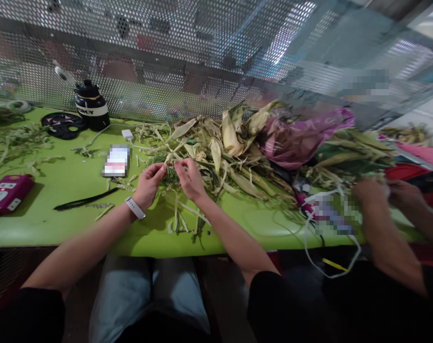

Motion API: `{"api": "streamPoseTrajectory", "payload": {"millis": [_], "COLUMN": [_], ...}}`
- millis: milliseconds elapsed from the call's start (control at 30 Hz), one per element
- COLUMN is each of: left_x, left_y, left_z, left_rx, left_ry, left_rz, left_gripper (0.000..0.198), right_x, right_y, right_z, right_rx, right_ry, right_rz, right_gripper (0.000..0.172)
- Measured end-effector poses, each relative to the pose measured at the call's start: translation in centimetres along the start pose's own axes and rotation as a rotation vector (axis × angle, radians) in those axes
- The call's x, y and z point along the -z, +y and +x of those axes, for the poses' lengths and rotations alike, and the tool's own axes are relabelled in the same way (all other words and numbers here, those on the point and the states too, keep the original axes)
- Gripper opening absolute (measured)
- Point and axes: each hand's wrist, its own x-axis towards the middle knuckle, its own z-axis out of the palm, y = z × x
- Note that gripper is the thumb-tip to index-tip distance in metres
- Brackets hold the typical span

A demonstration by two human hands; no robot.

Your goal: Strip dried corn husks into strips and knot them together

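Both hands meet over a heap of dried husks on the green table. My left hand, with a white watch band at the wrist, is closed in a pinch at a pale strip. Close beside it on the right, my right hand is also pinched, its fingertips near the same pale strip. Whether its fingers hold the strip is too small to tell. Green shreds lie just beneath and between the hands. Several pale strips hang or lie below them.
Left of my hands are a lit phone, a black strap, a magenta power block and a black bottle. Rightward lies a pink plastic bag. Another person's hands work at the far right. A perforated metal screen stands behind.
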Motion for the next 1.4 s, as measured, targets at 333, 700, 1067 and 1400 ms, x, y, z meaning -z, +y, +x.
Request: {"api": "streamPoseTrajectory", "payload": {"millis": [333,700,1067,1400], "left_x": [-0.1,0.0,-0.2,0.6], "left_y": [-0.3,-0.1,-0.1,0.9], "left_z": [0.0,0.1,-0.2,-0.1], "left_rx": [0.022,0.331,0.087,0.054], "left_ry": [0.036,0.019,-0.174,-0.244], "left_rz": [0.04,-0.288,0.225,0.614], "left_gripper": [0.034,0.016,0.038,0.025], "right_x": [-1.1,-0.2,0.8,1.8], "right_y": [0.5,-0.1,0.7,0.5], "right_z": [-0.1,0.6,1.6,1.9], "right_rx": [0.026,0.319,0.282,0.228], "right_ry": [-0.069,0.019,-0.053,-0.327], "right_rz": [-0.015,-0.124,-0.123,-0.253], "right_gripper": [0.042,0.037,0.034,0.027]}}
